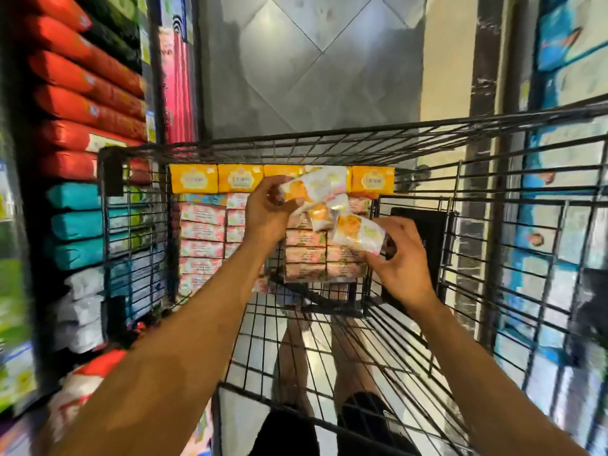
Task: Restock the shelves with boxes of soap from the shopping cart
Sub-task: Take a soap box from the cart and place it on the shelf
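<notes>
2 white-and-orange soap boxes (316, 192), likely light, stiff and slick, best pinched by their ends, sit lifted above the shopping cart (493, 205), 1 clasped in the left hand (266, 205), 1 in the right hand (399, 258), shelves (88, 103) just beside

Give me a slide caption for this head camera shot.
Both hands, left hand and right hand, lift white-and-orange soap boxes from the black wire shopping cart.

Cart (296, 146) = dark metal wire; soap boxes (204, 232) = printed card, shiny wrap; floor (312, 60) = glossy tile.
</notes>
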Demonstrator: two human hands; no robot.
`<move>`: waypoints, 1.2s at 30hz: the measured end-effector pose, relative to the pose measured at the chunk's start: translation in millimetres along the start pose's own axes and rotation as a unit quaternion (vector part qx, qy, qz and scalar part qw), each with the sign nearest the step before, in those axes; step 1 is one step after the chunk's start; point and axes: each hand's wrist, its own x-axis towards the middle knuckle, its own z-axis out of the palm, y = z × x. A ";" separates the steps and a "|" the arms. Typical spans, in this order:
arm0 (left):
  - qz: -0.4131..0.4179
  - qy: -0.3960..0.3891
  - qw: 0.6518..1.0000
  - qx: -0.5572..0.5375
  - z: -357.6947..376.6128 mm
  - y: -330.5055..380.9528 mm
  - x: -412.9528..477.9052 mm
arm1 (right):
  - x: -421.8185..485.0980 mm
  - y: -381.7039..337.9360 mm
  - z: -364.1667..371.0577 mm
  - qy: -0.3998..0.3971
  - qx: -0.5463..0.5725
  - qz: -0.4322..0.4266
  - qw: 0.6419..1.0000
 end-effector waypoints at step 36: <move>0.146 0.416 0.802 -0.403 -357.2 -13.8 -592.9 | -278.5 -488.1 152.4 -0.431 0.074 -0.335 0.834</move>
